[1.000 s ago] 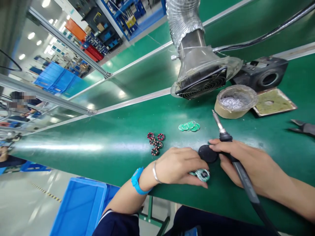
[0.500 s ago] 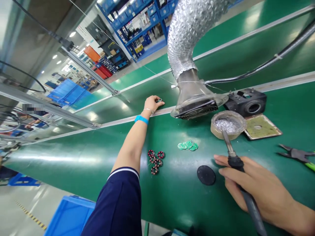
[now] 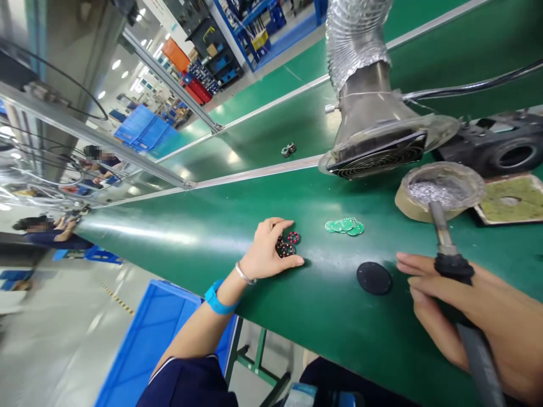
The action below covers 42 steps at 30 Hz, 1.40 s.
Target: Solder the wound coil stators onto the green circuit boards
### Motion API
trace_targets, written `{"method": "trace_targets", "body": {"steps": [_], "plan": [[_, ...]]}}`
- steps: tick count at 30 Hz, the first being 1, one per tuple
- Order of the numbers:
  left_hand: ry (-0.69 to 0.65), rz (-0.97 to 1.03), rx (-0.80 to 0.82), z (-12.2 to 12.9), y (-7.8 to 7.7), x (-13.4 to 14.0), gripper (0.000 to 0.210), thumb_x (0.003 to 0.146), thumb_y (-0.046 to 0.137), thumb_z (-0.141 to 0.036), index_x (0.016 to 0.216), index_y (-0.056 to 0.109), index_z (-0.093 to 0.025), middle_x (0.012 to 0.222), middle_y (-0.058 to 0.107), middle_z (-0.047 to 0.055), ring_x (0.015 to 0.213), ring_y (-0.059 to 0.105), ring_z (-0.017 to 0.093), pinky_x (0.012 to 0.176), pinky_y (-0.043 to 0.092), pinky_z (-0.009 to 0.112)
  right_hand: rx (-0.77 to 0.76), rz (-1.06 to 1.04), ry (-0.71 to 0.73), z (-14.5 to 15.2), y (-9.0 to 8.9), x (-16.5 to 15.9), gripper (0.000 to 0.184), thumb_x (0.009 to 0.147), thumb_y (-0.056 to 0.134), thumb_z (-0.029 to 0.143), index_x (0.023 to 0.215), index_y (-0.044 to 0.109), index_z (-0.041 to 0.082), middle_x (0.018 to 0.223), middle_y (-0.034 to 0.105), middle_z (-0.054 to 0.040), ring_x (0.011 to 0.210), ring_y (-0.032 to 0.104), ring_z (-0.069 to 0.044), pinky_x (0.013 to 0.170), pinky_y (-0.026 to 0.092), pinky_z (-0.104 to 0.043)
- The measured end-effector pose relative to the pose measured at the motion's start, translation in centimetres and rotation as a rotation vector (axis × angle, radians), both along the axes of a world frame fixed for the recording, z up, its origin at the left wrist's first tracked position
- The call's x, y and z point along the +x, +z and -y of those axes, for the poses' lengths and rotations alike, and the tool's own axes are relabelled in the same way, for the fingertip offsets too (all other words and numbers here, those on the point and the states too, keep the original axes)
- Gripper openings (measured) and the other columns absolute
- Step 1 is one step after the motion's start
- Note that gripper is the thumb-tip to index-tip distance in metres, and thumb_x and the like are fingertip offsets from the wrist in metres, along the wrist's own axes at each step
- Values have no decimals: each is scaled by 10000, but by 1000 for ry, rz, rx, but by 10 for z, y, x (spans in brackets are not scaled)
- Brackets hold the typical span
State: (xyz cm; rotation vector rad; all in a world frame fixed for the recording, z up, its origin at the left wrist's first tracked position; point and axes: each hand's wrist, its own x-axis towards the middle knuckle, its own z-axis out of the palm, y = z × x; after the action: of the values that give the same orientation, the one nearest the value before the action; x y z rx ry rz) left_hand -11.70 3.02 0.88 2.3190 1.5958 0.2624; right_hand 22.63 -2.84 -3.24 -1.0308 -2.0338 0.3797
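Note:
My left hand point(image 3: 267, 254) reaches over a small cluster of wound motor stators point(image 3: 293, 237), thumb and fingers spread around them, partly hiding them. It grips nothing that I can see. In my right hand point(image 3: 500, 322) is a soldering iron point(image 3: 453, 268), held like a pen. Its tip end reaches into a round tub point(image 3: 409, 212) of silvery metal shavings point(image 3: 430, 193). Green round circuit boards point(image 3: 345, 226) lie overlapping to the right of the stators. Between them and my right hand sits a flat black disc point(image 3: 374, 278).
A fume extractor hood point(image 3: 373, 130) on a foil duct point(image 3: 358, 39) hangs over the green bench. Beside the tub are a yellow-green sponge pad point(image 3: 513, 198) and a black iron stand point(image 3: 496, 141). Two small parts point(image 3: 288, 150) sit beyond the metal rail point(image 3: 263, 171). A blue crate point(image 3: 148, 345) stands below.
My left hand has come back from beyond the rail to the stators, leaving a small part there beside another. The soldering iron stays in my right hand at the tub. The view has shifted.

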Motion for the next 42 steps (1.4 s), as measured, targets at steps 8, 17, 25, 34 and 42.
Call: {"method": "trace_targets", "body": {"steps": [8,17,25,34,42], "plan": [[-315,168,15,-6,1,26,642,767,694,-489,1284,505,-158,1174,573,128,1099,533,252,982,447,414,192,55,3,-2,12,-24,306,820,577,145,1119,558,206,1080,691,-105,869,701,-258,737,572,-398],[-355,-118,64,-39,5,104,412,854,631,-310,1234,565,-165,1119,568,112,1030,576,243,958,468,385,246,78,-29,-5,15,-20,306,807,579,93,1096,547,188,1058,695,-126,842,695,-236,736,583,-395],[-239,-5,-31,-43,12,101,268,926,463,-163,1126,640,-184,1073,693,46,998,641,189,919,501,317,284,54,-63,-7,12,-20,248,813,568,101,1050,560,173,1051,702,-103,817,695,-208,739,569,-350],[-161,25,42,-33,26,76,241,828,586,-198,1060,645,-166,1047,634,70,894,621,180,834,521,337,251,46,-52,-5,12,-19,245,810,579,94,1041,562,172,1063,696,-104,828,684,-209,762,541,-340],[-289,-227,-46,-3,34,55,283,714,685,-235,981,640,-157,1027,632,76,959,545,239,891,441,401,208,100,-3,-2,8,-28,237,825,559,114,1054,561,175,1066,691,-85,738,641,-175,732,504,-320]]}}
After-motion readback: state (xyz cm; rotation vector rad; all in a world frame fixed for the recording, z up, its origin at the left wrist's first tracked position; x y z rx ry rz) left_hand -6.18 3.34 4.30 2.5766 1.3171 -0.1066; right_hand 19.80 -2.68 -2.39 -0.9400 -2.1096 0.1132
